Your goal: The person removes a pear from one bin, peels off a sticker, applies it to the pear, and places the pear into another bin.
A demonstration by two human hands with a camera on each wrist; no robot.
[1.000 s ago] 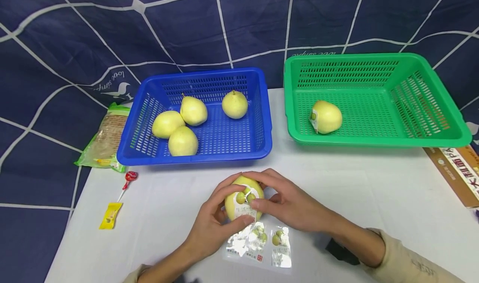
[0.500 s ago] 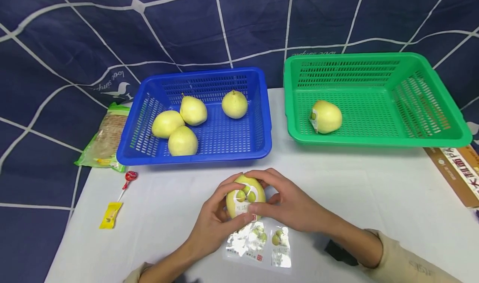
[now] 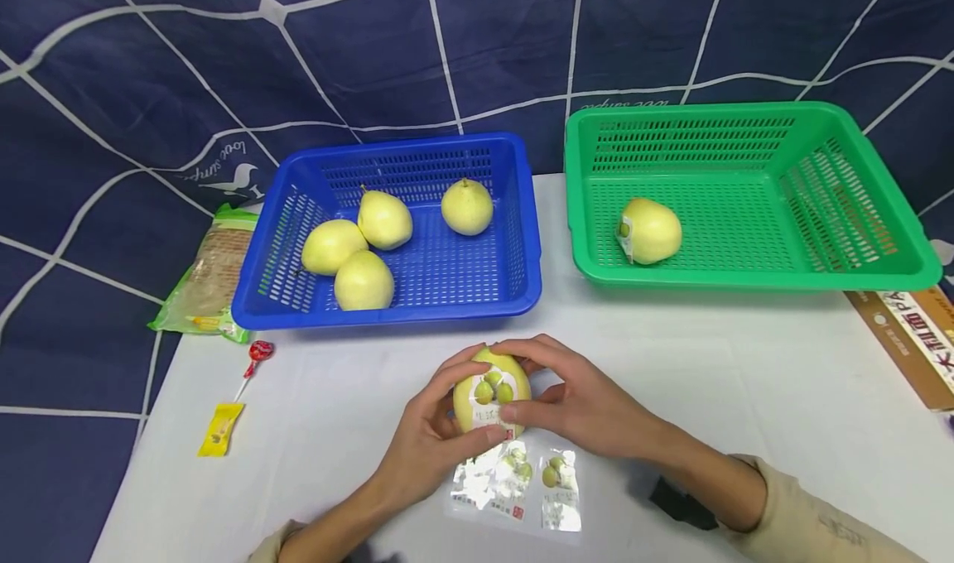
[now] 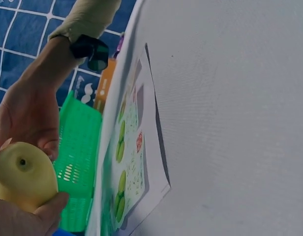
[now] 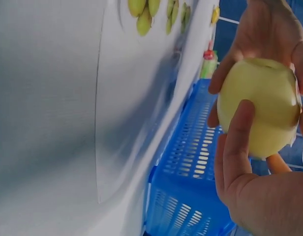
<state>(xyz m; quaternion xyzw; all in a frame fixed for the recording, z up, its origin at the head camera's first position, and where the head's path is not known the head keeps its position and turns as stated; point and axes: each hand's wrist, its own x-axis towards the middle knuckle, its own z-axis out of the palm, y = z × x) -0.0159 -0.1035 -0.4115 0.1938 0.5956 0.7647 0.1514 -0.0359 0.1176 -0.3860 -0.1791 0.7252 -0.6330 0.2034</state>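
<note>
A pale yellow pear (image 3: pixel 464 404) is held between both hands just above the table in the head view. On its near face is a label (image 3: pixel 488 414) with printed green pears and writing. My left hand (image 3: pixel 428 430) grips the pear from the left, its thumb at the label's lower edge. From the right, my right hand (image 3: pixel 577 401) curls round the pear, and its thumb presses on the label. The left wrist view shows the pear's end with a dark hollow (image 4: pixel 23 163). Beneath the hands lies a clear sheet of labels (image 3: pixel 561 505).
A blue basket (image 3: pixel 387 319) with several pears stands behind the hands. The green basket (image 3: pixel 745 281) at the back right holds one labelled pear (image 3: pixel 656 232). At left lie a lollipop (image 3: pixel 259 352), a yellow packet (image 3: pixel 220 429) and a green-edged bag (image 3: pixel 212 277). A brown box (image 3: pixel 894 339) lies at right.
The right thumb has slid slightly down over the label, whose lower part now lies closer to the pear. The pear and both hands have shifted slightly right.
</note>
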